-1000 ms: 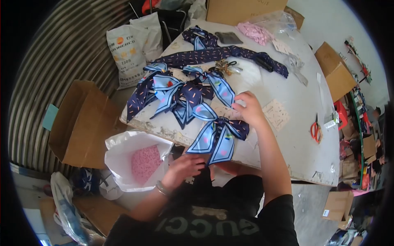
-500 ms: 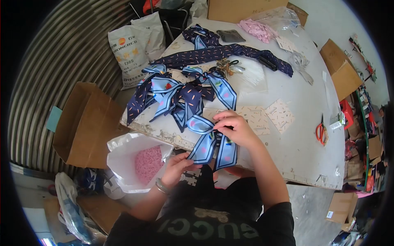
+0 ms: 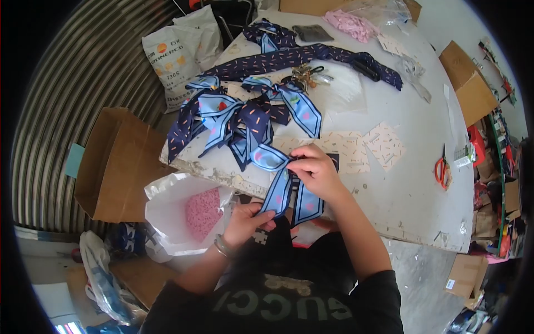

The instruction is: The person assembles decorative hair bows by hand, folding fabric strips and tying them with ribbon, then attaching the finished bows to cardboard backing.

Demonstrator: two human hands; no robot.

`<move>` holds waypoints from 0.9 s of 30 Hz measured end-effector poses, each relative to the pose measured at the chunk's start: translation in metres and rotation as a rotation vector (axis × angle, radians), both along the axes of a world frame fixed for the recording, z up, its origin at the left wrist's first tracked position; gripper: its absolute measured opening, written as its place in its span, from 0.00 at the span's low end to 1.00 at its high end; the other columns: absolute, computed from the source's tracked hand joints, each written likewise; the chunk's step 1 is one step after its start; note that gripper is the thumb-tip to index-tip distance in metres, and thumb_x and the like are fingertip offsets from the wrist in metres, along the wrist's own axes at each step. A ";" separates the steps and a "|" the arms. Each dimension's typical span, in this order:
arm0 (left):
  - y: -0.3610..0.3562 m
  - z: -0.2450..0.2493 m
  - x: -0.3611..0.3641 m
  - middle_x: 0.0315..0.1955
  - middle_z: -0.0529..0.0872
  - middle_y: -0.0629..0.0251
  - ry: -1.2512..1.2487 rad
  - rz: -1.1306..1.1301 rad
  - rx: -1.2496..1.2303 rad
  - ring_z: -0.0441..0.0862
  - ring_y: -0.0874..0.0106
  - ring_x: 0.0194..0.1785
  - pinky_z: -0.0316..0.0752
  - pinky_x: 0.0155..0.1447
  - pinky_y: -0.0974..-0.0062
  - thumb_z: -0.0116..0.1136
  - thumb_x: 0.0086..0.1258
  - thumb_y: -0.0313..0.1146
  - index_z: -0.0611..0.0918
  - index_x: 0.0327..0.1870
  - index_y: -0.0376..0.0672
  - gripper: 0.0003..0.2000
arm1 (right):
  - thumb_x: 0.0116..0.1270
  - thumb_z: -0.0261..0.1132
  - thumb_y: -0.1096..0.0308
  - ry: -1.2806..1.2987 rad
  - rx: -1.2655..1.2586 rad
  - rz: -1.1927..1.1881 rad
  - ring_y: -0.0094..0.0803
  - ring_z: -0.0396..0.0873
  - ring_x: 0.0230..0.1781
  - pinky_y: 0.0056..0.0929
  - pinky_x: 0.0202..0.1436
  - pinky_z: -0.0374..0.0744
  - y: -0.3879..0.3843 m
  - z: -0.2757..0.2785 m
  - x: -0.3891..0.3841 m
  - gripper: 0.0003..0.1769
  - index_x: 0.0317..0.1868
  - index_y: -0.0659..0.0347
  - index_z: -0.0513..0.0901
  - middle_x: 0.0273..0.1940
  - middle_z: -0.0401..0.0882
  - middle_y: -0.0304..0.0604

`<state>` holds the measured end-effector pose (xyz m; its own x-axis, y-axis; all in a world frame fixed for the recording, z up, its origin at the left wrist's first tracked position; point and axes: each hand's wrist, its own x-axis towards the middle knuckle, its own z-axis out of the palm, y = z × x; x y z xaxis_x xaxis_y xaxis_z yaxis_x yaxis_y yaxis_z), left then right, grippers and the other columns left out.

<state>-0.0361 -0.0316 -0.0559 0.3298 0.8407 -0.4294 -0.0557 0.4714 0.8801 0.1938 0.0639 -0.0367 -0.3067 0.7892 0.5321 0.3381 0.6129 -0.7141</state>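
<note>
A light-blue ribbon bow [image 3: 276,192] with dark navy borders hangs at the table's front edge, between my two hands. My right hand [image 3: 312,170] pinches it at the knot, fingers closed. Lower down, my left hand [image 3: 248,222] grips the end of one tail between thumb and fingers. Just beyond lies a pile of navy and light-blue bows [image 3: 245,119] on the table. Patterned cream cards [image 3: 350,146] lie flat behind my right hand, which partly hides them. The knot itself is mostly covered by my fingers.
A white bag of pink pellets [image 3: 203,214] stands below the table's left edge, beside a cardboard box [image 3: 119,167]. Orange-handled scissors [image 3: 443,171] rest at the table's right. A long navy patterned fabric strip [image 3: 267,60], a bunch of keys [image 3: 307,77] and pink fabric [image 3: 350,25] lie farther back.
My right hand has closed its fingers more tightly at the knot. My left hand has moved slightly right and up along the tail. The whole view has shifted a little.
</note>
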 end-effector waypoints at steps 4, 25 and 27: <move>-0.001 0.001 -0.003 0.27 0.88 0.63 0.047 0.040 0.102 0.85 0.78 0.30 0.80 0.37 0.82 0.63 0.70 0.29 0.85 0.38 0.32 0.07 | 0.51 0.68 0.83 0.013 0.032 -0.040 0.39 0.78 0.41 0.33 0.36 0.80 0.005 -0.002 -0.003 0.10 0.33 0.60 0.89 0.38 0.84 0.42; -0.034 -0.018 -0.002 0.28 0.88 0.66 0.170 0.080 0.216 0.84 0.79 0.34 0.78 0.43 0.81 0.63 0.70 0.31 0.86 0.37 0.34 0.08 | 0.50 0.69 0.81 -0.005 0.016 -0.035 0.41 0.79 0.43 0.33 0.43 0.79 0.005 -0.001 0.001 0.10 0.33 0.59 0.89 0.41 0.85 0.45; -0.024 -0.021 -0.008 0.29 0.88 0.67 0.284 -0.100 0.261 0.85 0.78 0.36 0.79 0.44 0.80 0.63 0.71 0.32 0.86 0.38 0.34 0.09 | 0.49 0.68 0.82 -0.064 0.064 -0.020 0.41 0.79 0.43 0.33 0.44 0.79 0.005 0.005 0.003 0.12 0.35 0.59 0.89 0.41 0.85 0.45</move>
